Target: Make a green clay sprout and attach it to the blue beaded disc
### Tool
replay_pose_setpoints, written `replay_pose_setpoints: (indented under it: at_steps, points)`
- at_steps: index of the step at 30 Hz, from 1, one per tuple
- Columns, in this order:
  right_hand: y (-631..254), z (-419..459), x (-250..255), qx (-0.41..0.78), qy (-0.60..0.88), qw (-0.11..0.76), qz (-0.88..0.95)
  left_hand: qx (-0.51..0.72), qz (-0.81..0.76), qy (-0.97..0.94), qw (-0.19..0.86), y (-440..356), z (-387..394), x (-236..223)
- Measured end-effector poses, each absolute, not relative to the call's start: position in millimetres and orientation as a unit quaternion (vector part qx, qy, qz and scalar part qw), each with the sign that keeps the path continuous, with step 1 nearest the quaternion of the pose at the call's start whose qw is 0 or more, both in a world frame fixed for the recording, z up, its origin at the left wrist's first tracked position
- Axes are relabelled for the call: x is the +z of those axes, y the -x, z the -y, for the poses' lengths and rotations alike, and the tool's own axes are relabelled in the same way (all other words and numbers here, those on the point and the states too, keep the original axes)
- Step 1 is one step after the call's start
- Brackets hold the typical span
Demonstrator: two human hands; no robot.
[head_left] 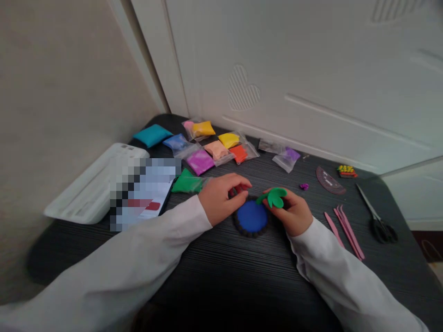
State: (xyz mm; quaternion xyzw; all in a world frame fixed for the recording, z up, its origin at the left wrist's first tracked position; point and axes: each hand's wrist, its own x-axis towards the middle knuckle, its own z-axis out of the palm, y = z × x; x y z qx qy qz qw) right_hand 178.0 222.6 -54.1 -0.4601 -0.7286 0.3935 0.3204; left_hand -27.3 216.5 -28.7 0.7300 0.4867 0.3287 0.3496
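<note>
Case, white: lies at the far left of the dark tabletop, partly pixelated.
Phone: lies against the case; screen mostly masked.
Green packet: just beyond the left wrist, which could nudge it if drawn back carelessly.
Coloured packets: loose group along the back, teal to orange.
Left hand: fingers loosely curled, thumb slightly apart, nothing visible in its grip; near the disc's upper left edge.
Blue disc: flat on the tabletop between the hands, dark scalloped rim around it; a dropped knuckle could dent that rim, if soft.
Green leafed piece: held at the disc's upper right, stem pointing left; whether stem and disc touch cannot be told. Too tight a pinch could crease the leaves; a slack one could let the piece tip.
Right hand: thumb and fingers pinching the leafed piece.
Purple scrap: beyond the right hand; small, easily swept aside by a sleeve.
Pink tools: right of the wrist.
Scissors: near the right edge, blades pointing away.
</note>
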Motion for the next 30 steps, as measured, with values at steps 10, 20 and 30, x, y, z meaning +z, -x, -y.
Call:
replay_pose_setpoints:
  at_steps: [10, 20, 30]
  points:
    - [-174, -220, -49, 0.233, 0.362, 0.271, 0.861, 0.345, -0.482, -0.742, 0.311, 27, -214, -48]
    - [-171, -223, -45, 0.205, 0.339, 0.248, 0.884, 0.33, -0.479, -0.73, 0.358, 27, -216, -50]
    - [-169, -225, -44, 0.227, 0.349, 0.252, 0.873, 0.345, -0.483, -0.71, 0.379, 26, -217, -51]
